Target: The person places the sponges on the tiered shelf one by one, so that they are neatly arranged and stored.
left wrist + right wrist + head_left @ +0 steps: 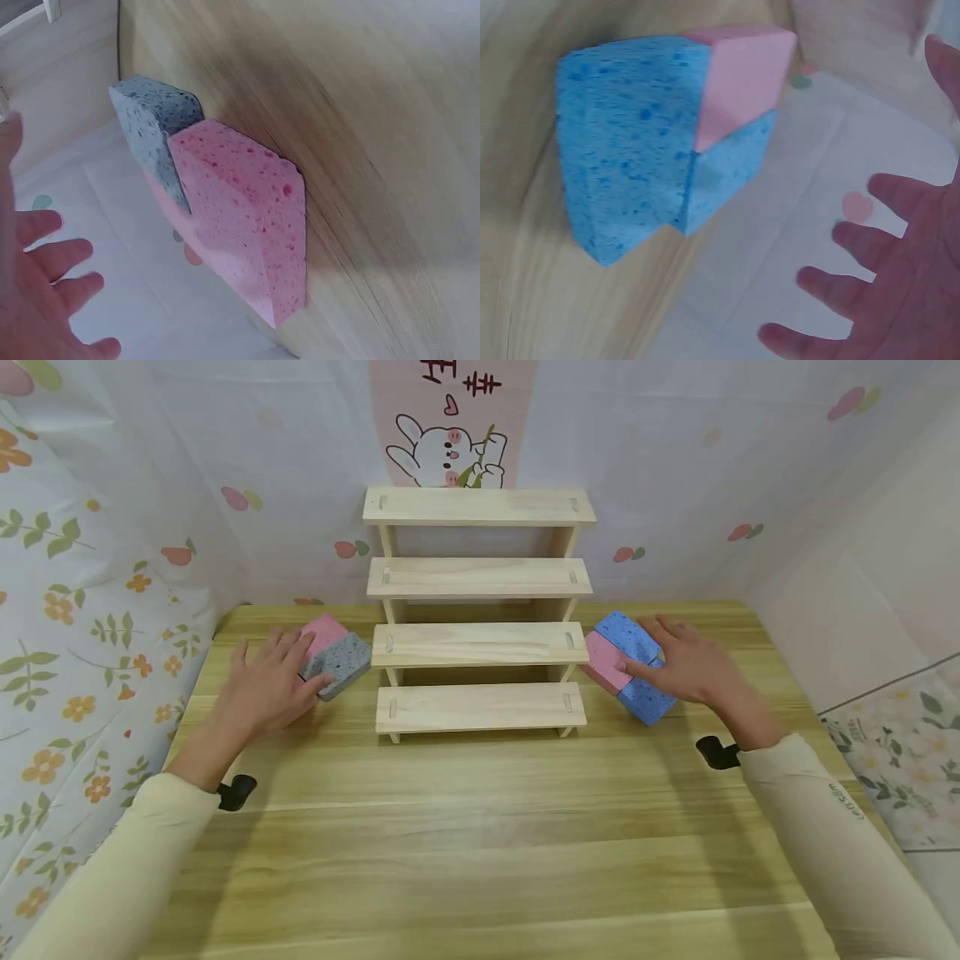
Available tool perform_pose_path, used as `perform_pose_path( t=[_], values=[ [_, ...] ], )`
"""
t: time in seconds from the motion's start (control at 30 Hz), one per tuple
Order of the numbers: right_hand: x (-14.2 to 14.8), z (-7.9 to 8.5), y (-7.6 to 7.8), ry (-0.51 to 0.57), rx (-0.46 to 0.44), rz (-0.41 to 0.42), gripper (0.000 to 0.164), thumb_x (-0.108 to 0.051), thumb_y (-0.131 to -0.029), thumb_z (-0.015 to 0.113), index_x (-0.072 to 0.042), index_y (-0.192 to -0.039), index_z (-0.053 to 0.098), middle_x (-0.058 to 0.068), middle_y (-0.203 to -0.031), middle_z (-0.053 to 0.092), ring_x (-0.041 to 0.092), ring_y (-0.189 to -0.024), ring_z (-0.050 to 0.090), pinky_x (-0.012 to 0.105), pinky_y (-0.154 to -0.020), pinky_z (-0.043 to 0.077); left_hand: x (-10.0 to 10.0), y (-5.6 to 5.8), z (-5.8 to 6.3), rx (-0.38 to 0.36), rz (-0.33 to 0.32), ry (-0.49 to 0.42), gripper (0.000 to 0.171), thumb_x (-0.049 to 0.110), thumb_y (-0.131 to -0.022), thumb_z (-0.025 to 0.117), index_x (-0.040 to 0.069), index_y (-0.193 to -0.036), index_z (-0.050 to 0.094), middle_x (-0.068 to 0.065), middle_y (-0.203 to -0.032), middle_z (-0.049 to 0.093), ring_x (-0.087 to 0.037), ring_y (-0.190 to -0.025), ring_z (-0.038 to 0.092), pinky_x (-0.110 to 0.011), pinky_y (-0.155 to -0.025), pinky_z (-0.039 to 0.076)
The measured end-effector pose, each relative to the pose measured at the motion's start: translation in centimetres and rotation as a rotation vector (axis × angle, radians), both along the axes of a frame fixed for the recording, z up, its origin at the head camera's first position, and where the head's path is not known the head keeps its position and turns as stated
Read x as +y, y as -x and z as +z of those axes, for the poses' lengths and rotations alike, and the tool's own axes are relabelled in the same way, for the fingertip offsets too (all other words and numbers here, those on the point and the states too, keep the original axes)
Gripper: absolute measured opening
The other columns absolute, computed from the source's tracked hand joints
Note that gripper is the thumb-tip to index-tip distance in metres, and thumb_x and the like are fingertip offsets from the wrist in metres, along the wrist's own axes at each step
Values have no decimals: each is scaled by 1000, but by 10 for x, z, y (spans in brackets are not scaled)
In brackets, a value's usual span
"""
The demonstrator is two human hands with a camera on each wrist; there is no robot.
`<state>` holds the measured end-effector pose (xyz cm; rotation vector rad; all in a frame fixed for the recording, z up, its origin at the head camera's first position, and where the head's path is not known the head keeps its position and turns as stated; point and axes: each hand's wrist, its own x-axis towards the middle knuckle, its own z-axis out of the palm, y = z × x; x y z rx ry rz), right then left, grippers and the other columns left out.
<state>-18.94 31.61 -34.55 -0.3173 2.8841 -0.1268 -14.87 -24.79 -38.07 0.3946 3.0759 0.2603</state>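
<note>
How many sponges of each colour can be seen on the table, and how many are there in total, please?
Pink sponges: 3
Blue sponges: 2
Grey sponge: 1
Total: 6

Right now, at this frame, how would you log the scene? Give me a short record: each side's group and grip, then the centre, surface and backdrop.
Left group: speckled grey sponge block, at least one speckled pink sponge block
Left grip: beside that group, fingers uncurled, holding nothing
Right group: two speckled blue sponge blocks, one pink sponge block
Right grip: beside that group, fingers spread, holding nothing
Centre: four-step pale wooden rack
Surface: yellowish wood-grain tabletop
Backdrop: white cloth printed with fruit
</note>
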Motion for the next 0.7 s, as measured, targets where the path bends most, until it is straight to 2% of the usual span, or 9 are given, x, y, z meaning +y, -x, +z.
perform_pose_path(
  t=[0.07,0.17,0.33,0.53,0.7],
  values=[
    [4,4,4,59,-53,-23,95,-72,-90,42,-11,-157,16,27,-158,15,52,-140,18,75,-100,26,0,1,1,1,16,-33,75,54,-99,42,1,-150,30,-26,-151,32,-45,-140,25,-73,-106,11],
    [10,10,10,169,-136,-73,93,-68,-91,44,-10,-157,14,27,-158,14,54,-139,20,73,-102,23,0,3,3,20,46,-139,69,47,-100,48,0,-148,33,-26,-148,38,-44,-136,33,-69,-105,18],
    [23,14,17,302,-201,-160,90,-67,-93,42,-14,-158,10,28,-157,16,56,-135,27,72,-102,25,-1,4,5,41,67,-306,64,37,-98,55,-2,-146,38,-28,-143,44,-48,-129,41,-64,-103,30],
    [40,18,21,472,-253,-238,85,-64,-96,40,-15,-158,8,26,-158,16,53,-138,23,69,-105,25,-3,0,8,-28,129,-457,59,35,-101,50,3,-149,35,-30,-141,45,-50,-127,42,-65,-100,35],
    [54,17,22,629,-296,-322,85,-63,-96,39,-13,-158,8,27,-157,18,52,-138,25,66,-106,28,-3,-5,6,-84,184,-568,62,40,-102,46,6,-152,31,-30,-140,46,-49,-125,45,-63,-99,38]
  ],
)
